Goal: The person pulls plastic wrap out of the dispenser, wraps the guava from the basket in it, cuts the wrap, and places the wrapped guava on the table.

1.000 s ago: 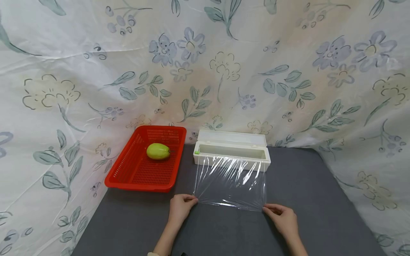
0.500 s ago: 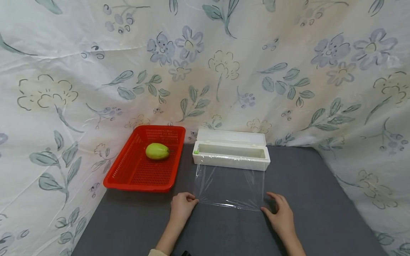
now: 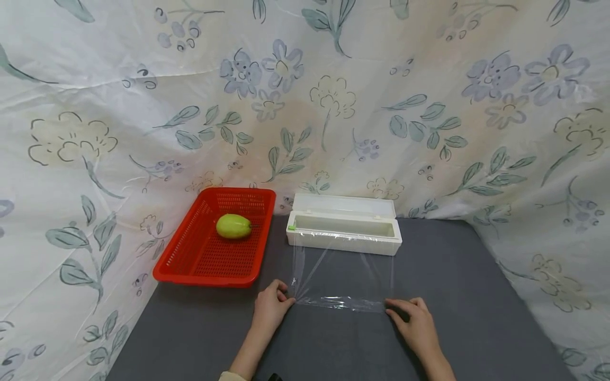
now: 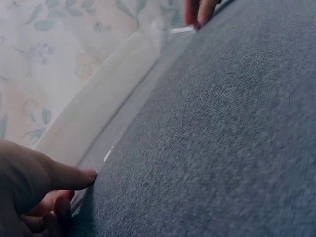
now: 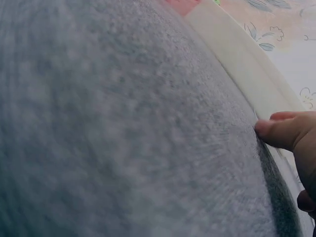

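A sheet of clear cling film stretches forward from a white dispenser box with its lid raised, above the grey tabletop. At the sheet's near left corner, my left hand holds the film by the thumb tip, its index finger lifted a little away. My right hand pinches the near right corner between thumb and index finger. The left wrist view shows the left thumb laid straight at the film's edge, with the other fingers curled below. In the right wrist view the right thumb reaches the edge.
To the left of the box stands a red perforated basket holding a yellow-green oval fruit. A small green piece sits at the box's left end. Floral cloth hangs behind the grey tabletop.
My right index finger opened from the film, then closed on its corner again, slightly further left. My left index finger has lifted from the thumb. The film looks slacker.
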A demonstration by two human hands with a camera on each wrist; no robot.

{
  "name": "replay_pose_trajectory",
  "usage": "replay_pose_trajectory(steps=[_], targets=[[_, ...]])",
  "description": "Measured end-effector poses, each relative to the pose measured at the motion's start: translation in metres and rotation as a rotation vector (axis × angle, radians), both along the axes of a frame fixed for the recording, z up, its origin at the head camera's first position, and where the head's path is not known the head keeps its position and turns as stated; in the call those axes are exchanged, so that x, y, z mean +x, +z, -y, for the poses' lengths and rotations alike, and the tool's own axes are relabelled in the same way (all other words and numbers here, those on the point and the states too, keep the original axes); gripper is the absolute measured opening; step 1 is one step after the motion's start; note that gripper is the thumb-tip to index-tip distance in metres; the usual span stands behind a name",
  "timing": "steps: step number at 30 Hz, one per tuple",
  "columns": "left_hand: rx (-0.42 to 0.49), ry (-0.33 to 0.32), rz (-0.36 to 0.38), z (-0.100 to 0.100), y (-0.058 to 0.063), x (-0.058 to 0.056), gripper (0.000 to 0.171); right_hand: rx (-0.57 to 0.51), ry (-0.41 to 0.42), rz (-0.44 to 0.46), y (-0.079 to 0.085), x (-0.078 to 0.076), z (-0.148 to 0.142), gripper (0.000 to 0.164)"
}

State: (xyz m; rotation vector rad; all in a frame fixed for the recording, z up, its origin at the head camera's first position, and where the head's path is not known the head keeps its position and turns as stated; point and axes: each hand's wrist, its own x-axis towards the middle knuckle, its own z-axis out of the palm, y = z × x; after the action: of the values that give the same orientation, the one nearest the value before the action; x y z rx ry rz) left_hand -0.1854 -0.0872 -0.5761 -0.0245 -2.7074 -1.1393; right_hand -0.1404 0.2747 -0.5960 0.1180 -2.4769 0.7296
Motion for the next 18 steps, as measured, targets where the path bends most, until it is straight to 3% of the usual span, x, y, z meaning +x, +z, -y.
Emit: replay_pose_trajectory(steps=[8,13,18], targets=[[-0.027,-0.107,0.008,0.0048,-0.0007,-0.0033,0.026,-0.081,-0.090,0.034,0.0010,0.0011,-0.0025,0.014],[-0.072,-0.156,0.023,0.0071,-0.0002,-0.0036,0.019,-0.061,-0.150,0.025,-0.0009,0.0006,-0.0044,0.020],[-0.070,-0.157,0.034,0.0093,0.0022,-0.0044,0.025,-0.061,-0.144,0.028,-0.0017,0.0021,-0.0055,0.027]])
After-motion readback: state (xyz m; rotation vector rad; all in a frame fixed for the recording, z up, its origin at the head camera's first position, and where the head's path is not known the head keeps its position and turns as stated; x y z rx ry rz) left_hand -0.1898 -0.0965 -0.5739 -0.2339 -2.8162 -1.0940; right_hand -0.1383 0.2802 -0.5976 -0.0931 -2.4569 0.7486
